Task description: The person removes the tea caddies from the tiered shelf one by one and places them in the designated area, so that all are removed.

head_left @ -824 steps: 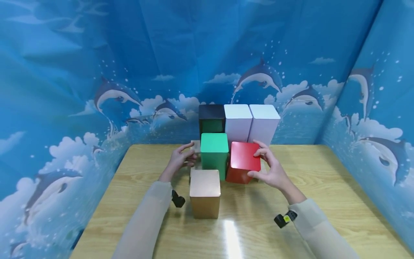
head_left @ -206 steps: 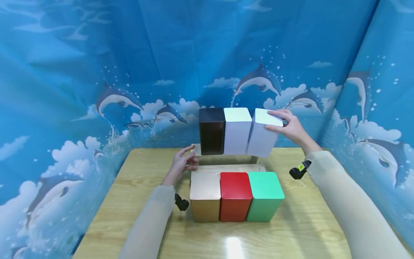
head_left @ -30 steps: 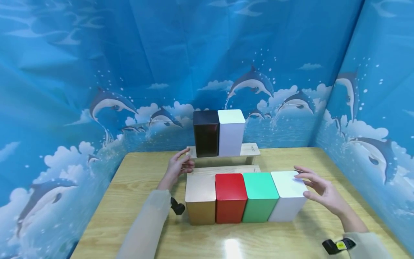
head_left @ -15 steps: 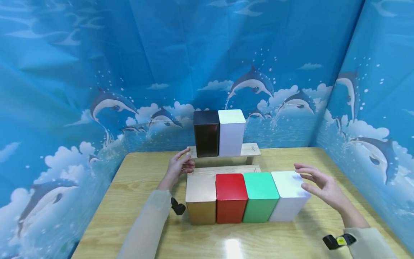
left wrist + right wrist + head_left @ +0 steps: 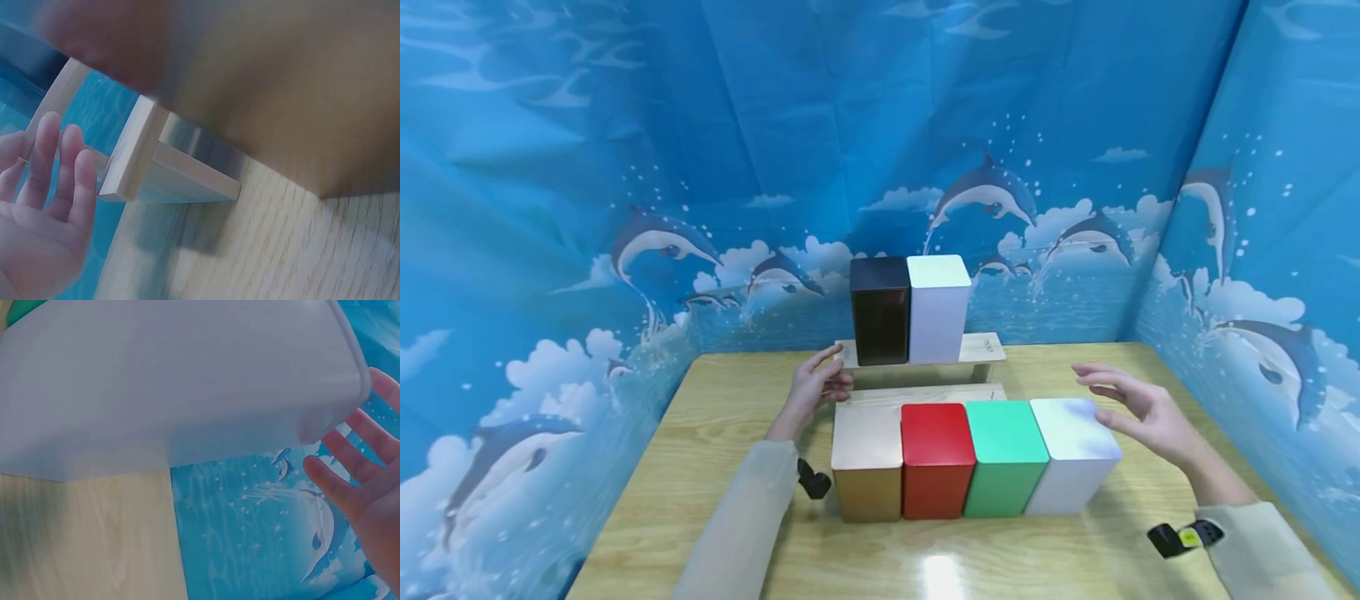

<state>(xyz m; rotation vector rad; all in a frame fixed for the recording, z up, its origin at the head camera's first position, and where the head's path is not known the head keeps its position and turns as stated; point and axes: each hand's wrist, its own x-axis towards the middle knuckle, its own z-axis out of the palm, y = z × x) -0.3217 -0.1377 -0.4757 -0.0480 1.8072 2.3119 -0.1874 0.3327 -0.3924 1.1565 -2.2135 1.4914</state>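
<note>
In the head view my left hand [image 5: 812,387] pinches the left end of a two-tier wooden rack's upper board [image 5: 981,346]. The left wrist view shows the rack [image 5: 134,153] beside that hand's extended fingers. A black tin [image 5: 880,321] and a white tin [image 5: 938,321] stand on the upper board. In front, a gold tin [image 5: 868,492], a red tin [image 5: 936,487], a green tin [image 5: 1003,483] and a second white tin [image 5: 1071,479] form a row. My right hand [image 5: 1142,417] hovers at that white tin's upper right edge, fingers spread and holding nothing.
The rack's lower board [image 5: 925,395] lies behind the front row, partly hidden by it. The wood-grain table [image 5: 752,367] meets a blue dolphin-print backdrop [image 5: 775,167] behind and at both sides.
Earlier the right hand held the red tin, later a white tin at the rack's right end. That white tin now ends the front row. The right hand has let go; the left has stayed.
</note>
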